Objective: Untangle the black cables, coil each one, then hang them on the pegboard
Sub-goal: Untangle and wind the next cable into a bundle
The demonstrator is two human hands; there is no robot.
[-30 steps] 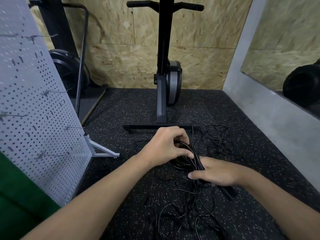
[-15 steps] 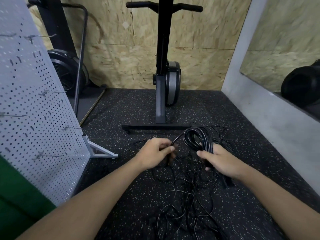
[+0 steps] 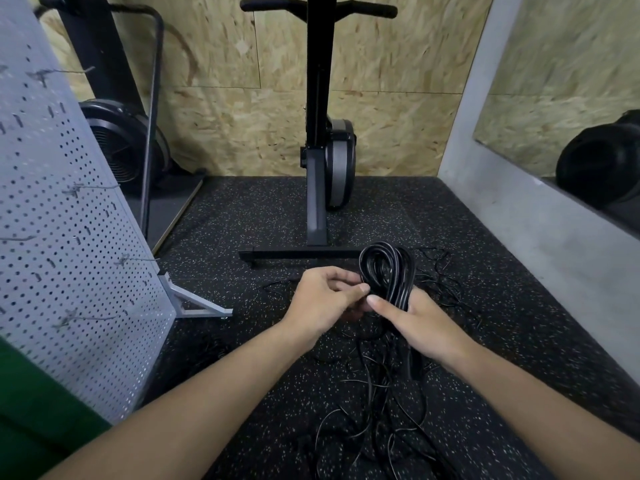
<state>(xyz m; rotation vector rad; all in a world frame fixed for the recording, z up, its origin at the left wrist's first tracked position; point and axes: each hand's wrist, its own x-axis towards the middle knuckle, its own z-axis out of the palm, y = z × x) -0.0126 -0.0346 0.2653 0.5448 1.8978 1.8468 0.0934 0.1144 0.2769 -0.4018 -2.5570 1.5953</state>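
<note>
A: Hands?

B: Right hand (image 3: pixel 426 327) grips the coiled cable (image 3: pixel 386 268) round its lower part, fingers wrapped behind, thumb laid across the front. Left hand (image 3: pixel 322 303) has its fingers curled, with thumb and forefinger pinching the coil's left edge, right next to the right thumb. The two hands are almost touching.

A: Coil state?

B: Several black loops bundled together, standing up out of the right fist and held off the floor (image 3: pixel 242 220). A thicker black length hangs below the right palm. Can't tell if that is a plug.

A: The rest of the cables?

B: Loose cables (image 3: pixel 374 410) lie in a tangle on the floor, under both hands and nearer the person than the wrists. A few thin strands also lie beyond the right hand, on its outer side.

A: Pegboard?

B: Pegboard (image 3: pixel 69 237) stands well to the left of the left hand: grey, perforated, leaning on a metal foot. Its hooks (image 3: pixel 136 260) stick out with nothing on them.

A: Anything else close?

B: Exercise machine (image 3: pixel 318 133) sits straight ahead, past the hands, with its base bar just beyond the coil. There's a mirror (image 3: pixel 571 81) on the wall off to the right.
</note>
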